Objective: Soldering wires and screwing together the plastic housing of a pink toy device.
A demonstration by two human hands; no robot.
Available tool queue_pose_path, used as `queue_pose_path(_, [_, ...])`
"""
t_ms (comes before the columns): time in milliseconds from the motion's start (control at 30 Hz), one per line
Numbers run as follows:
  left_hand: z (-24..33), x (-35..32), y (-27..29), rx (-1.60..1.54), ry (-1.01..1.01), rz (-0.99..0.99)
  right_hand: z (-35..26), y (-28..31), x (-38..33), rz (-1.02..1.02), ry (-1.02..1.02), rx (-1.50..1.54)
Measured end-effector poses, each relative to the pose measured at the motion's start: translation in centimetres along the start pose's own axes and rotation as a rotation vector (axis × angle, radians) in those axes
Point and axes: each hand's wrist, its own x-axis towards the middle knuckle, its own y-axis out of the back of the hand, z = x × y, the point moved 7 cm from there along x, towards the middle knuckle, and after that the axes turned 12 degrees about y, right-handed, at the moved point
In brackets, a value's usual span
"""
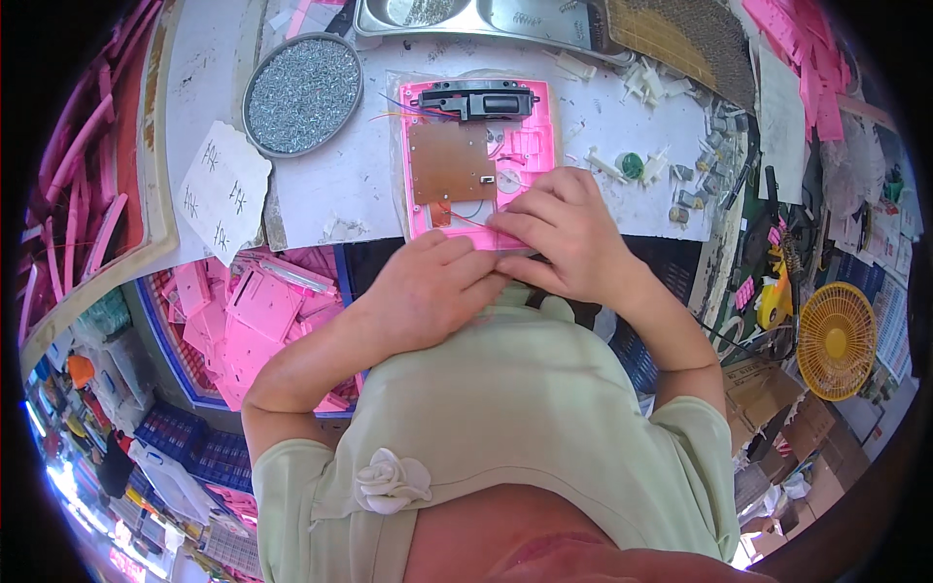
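Workpiece: pink plastic housing [525, 146], rectangular, lying flat and open side up on the white bench top [330, 185], directly ahead of the person. Long axis runs away from the person, approx. vertical in view; near end sits at the bench edge under the hands, far end points toward the steel tray [486, 17] at the back.

Inside housing: brown circuit board [449, 163] on the left half; black module [478, 99] lying crosswise at the far end; thin red and blue wires [403, 109] leaving the module on the left.

Left hand [432, 291]: at near edge of housing, fingers curled and pressed together, tips meeting the right hand. What they grip: cannot tell, hidden.

Right hand [573, 233]: over near-right corner of housing, fingers bent and close together, tips pressing down on the housing edge. Both hands touch each other and cover the near end, so that part is not visible.

Surroundings:
- Round metal dish of small screws [302, 94], left-rear of housing, near it but apart.
- Torn white paper slip [224, 189], left of the housing, partly over bench edge.
- Small white plastic parts [646, 83] and one green part [633, 164] scattered right of the housing.
- Blue crate of pink housings [258, 311] below bench, person's left.
- Yellow fan [836, 340], far right, well apart.
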Motion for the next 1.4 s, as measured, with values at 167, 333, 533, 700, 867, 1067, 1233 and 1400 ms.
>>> queue_pose_path(167, [-4.5, -3.6, 2.6, -0.035, 0.344, 0.358, -1.3, -1.9, 1.7, 0.007, -0.011, -0.144])
queue_pose_path(333, [-4.9, -5.5, 1.4, 0.01, 0.423, 0.172, -2.4, -4.3, 2.8, 0.067, 0.029, -0.115])
queue_pose_path(533, [-3.8, -5.9, -0.3, -0.079, 0.375, -0.207, -2.6, -5.3, 3.8, -0.017, 0.005, -0.146])
queue_pose_path(700, [-5.6, -3.6, 4.0, -0.198, 0.471, -0.075, -2.5, -5.6, 4.0, -0.089, 0.003, -0.179])
queue_pose_path(867, [-6.4, -2.9, 2.0, -0.169, 0.233, 0.037, 0.9, 0.3, 3.6, -0.015, 0.092, 0.133])
queue_pose_path(1067, [-6.5, -2.2, 2.2, -0.196, 0.195, -0.001, 19.1, 16.1, 5.5, 0.438, -0.492, -0.105])
queue_pose_path(1233, [-6.4, -1.1, 2.3, -0.193, 0.172, -0.038, 26.3, 16.5, 18.9, 0.298, 0.017, -0.467])
queue_pose_path(1400, [-6.3, -1.2, 2.5, -0.195, 0.186, -0.014, 28.1, 14.6, 23.7, 0.299, 0.033, -0.85])
